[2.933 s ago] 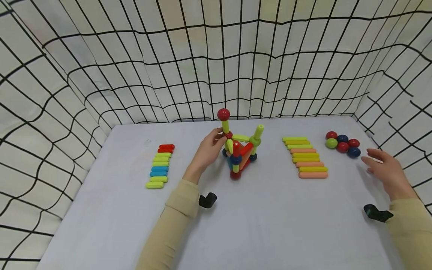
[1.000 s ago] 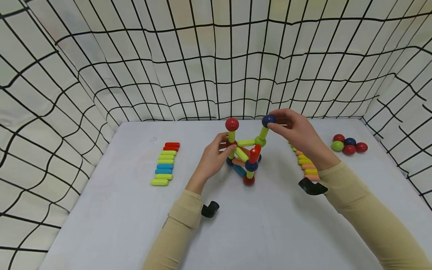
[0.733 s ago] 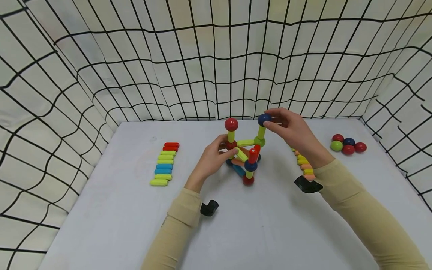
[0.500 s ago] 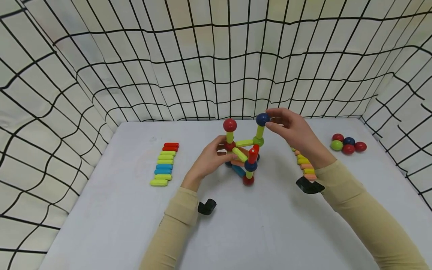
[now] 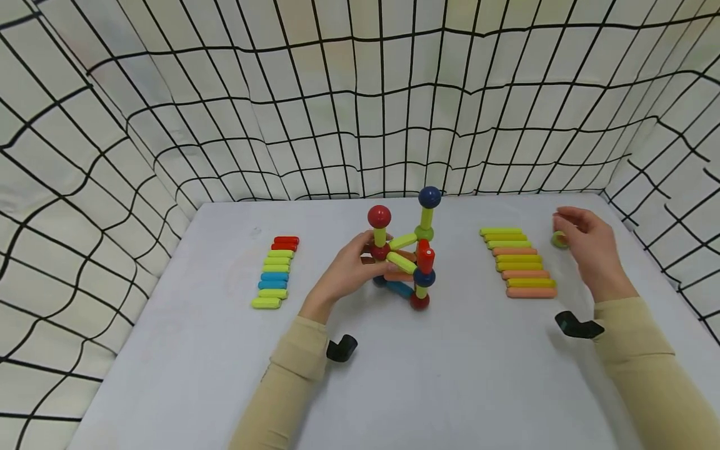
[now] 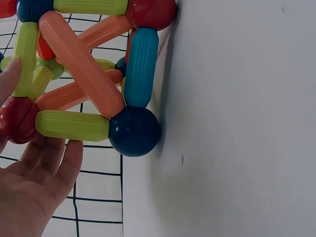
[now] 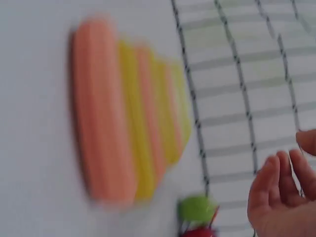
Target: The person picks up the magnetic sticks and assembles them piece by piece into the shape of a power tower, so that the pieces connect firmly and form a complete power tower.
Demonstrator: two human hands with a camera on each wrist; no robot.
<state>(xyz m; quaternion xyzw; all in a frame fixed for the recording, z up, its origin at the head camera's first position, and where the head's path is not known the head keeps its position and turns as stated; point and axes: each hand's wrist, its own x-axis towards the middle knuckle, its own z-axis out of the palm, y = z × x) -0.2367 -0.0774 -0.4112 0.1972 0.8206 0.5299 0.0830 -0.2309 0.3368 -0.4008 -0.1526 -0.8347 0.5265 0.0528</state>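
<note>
A frame of magnetic sticks and balls stands mid-table, with a red ball and a blue ball on its two upright green sticks. My left hand grips its left side; in the left wrist view the thumb presses a green stick and the fingers reach beneath the red corner ball. Over the loose balls at the right, my right hand hangs with loosely bent fingers, thumb and fingers apart and nothing between them in the right wrist view. A green ball shows beside its fingers; the hand hides the other balls.
A row of short red, green and blue sticks lies to the left. Longer yellow, green and orange sticks lie between the frame and my right hand. Black netting over white walls borders the table's back and sides.
My right hand has brought a blue ball onto the right upright stick, let go, and moved right to the loose balls. My left hand keeps its grip; the frame has turned slightly.
</note>
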